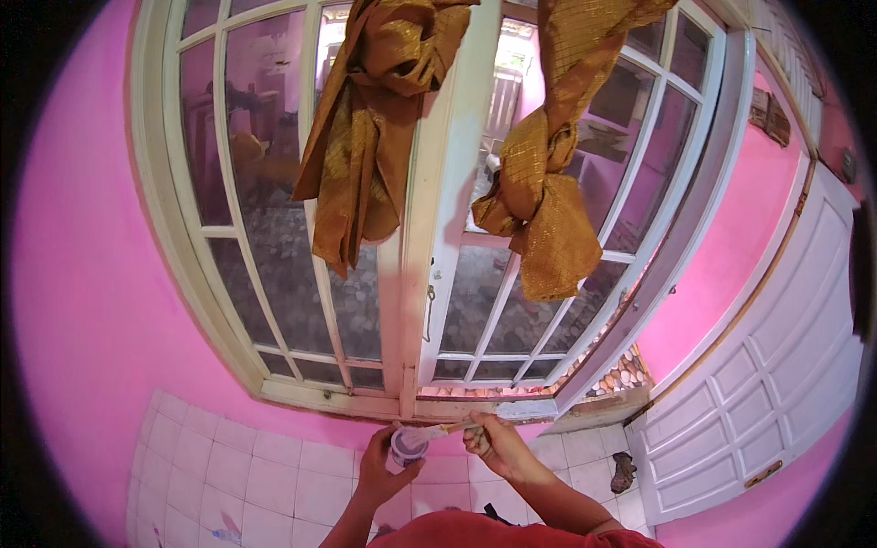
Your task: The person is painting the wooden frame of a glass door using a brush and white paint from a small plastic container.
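Low in the view, my left hand grips a small paint can with pale paint inside. A paintbrush is in my right hand, held by its wooden handle, its whitish bristles over the can's mouth. Both hands are just below the sill of a window with white-painted frames. The sill's right part looks whiter than the cream-coloured left part. The window's right sash is whitish, while the left frame is cream.
Two knotted golden-brown curtains hang before the glass. Pink walls flank the window. A white panelled door stands at the right, with a dark crumpled rag near it on the white tiled floor.
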Demonstrator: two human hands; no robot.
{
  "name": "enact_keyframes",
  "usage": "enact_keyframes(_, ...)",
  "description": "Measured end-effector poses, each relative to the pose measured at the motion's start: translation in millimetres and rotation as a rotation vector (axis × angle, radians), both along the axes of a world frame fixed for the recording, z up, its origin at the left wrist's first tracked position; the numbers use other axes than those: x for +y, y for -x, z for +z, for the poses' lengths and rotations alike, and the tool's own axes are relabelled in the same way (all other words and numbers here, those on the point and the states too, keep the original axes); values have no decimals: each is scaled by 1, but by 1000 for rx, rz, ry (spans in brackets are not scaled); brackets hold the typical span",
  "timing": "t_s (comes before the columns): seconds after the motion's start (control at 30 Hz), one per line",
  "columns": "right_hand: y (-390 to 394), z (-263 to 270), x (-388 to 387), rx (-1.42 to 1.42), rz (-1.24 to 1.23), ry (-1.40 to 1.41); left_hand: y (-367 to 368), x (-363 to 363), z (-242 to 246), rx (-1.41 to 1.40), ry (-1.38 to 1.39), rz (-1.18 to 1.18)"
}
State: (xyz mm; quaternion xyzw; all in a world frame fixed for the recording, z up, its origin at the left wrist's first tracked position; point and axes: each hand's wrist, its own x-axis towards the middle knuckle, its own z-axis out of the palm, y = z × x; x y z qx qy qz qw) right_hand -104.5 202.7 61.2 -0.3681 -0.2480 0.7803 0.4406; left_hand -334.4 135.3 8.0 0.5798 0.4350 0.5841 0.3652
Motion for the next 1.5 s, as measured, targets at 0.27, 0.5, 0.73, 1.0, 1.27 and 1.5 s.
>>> enact_keyframes(0.27,-4,-11,-7,40,-9,15,-5,-8,22,162,22,33)
enact_keyframes(0.5,-20,-20,-28,115,-86,90,-19,-5,2,-8,56,-83)
enact_keyframes(0.73,-60,-29,-42,183,-141,126,-51,-3,-3,64,20,-123)
enact_keyframes(1.0,-145,-30,-22,266,-82,114,-135,3,1,80,25,-82)
enact_keyframes(1.27,-238,-5,0,142,-248,91,-234,24,-8,-87,-14,-133)
enact_keyframes(1.5,-309,52,50,210,-312,-96,-276,43,-10,-15,41,-145)
